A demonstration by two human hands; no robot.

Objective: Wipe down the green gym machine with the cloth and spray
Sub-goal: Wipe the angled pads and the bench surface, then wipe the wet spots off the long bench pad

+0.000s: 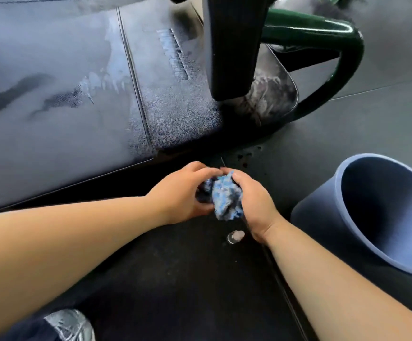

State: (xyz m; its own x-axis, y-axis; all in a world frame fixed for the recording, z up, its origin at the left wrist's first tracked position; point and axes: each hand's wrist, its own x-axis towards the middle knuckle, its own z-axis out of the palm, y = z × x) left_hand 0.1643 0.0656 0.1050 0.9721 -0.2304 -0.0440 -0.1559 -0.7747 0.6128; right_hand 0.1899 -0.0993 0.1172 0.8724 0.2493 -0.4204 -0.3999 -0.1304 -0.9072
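A bunched blue cloth (224, 196) is gripped between both hands just below the front edge of the machine's black padded bench (77, 124). My left hand (182, 193) holds its left side and my right hand (256, 205) clasps its right side, fingers curled round it. The pad shows wet streaks and foamy smears. The machine's green tubular frame (347, 57) curves at the upper right, behind a black upright post (232, 45). No spray bottle is in view.
A blue plastic bucket (347, 217) stands tilted at the right on the dark rubber floor (187, 279). A small metal stud (234, 236) sits in the floor below my hands. My grey shoe (72, 324) shows at the bottom left.
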